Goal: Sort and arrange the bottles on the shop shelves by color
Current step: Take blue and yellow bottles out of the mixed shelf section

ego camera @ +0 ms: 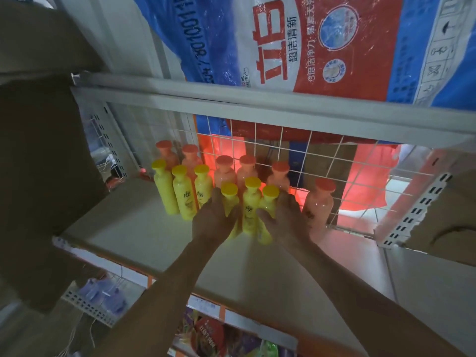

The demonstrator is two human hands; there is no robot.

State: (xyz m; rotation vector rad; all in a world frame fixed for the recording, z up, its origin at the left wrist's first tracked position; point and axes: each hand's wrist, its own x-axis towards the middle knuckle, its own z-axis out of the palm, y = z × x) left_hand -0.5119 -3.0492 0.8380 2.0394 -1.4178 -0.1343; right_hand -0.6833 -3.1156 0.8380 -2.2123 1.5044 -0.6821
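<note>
Your left hand (212, 224) has its fingers (215, 199) curled round one yellow bottle (230, 202). Your right hand (287, 219) is curled round a second yellow bottle (269, 206). A third yellow bottle (252, 202) stands squeezed between those two. All three stand straight up with their caps on top. They are right in front of your hands, near the middle of the shelf (134, 228).

The other three yellow bottles (180, 194) stand in a row to the left, just beside your left hand. I think the group you hold needs to slide left to join them. Your left hand is the nearer one.

Now count. There are six yellow bottles and six pink bottles (224, 173). Five pink ones stand at the back by the wire grid (322, 155). One lone pink bottle (319, 204) stands to the right, just beside your right hand and apart from its row. It may need to go back too.
</note>
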